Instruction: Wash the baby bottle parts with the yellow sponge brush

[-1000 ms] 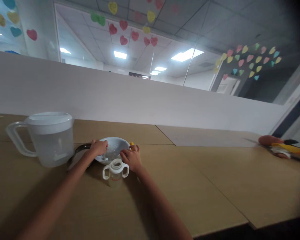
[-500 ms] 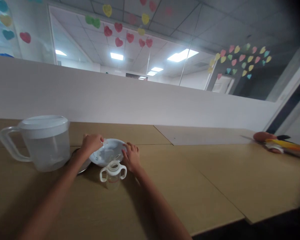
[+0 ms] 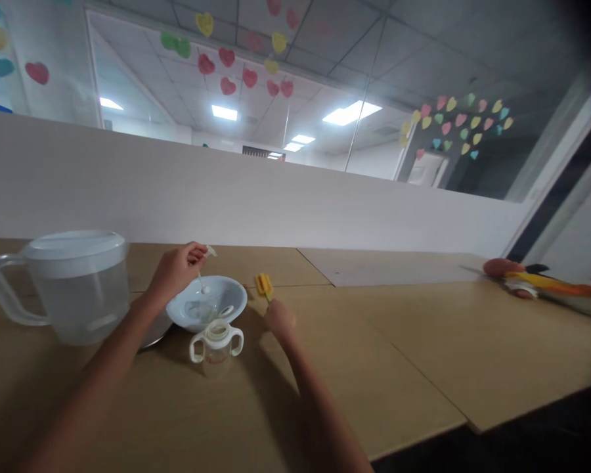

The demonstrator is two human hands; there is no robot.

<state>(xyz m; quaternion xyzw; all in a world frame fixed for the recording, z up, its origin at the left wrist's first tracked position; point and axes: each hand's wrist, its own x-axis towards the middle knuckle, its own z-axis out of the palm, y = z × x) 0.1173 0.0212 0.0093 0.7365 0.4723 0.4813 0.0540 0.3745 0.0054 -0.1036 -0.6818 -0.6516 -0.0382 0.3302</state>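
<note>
In my left hand [image 3: 180,266], above the bowl, the fingers pinch a translucent straw nipple [image 3: 211,251]. Its thin straw hangs down, ending in a small white weight [image 3: 205,289] over the bowl. My right hand [image 3: 280,318] is wrapped around the thin green handle of a bottle brush with a yellow sponge head [image 3: 263,284], to the right of the bowl. The white bowl [image 3: 236,289] contains some clear and white pieces, hard to make out. In front of it stands a clear baby bottle [image 3: 217,355] with a white two-handled collar, its top uncapped.
A large lidded plastic pitcher [image 3: 81,295] of water stands at the left. A round metal-rimmed item [image 3: 155,334] lies partly under the bowl and left forearm. Toys or similar coloured objects [image 3: 517,272] lie at the table's far right. A low white wall [image 3: 295,203] runs behind.
My left hand has lifted the straw nipple up from the bowl. My right hand has left the bowl's rim and now holds the bottle brush. The view has shifted slightly.
</note>
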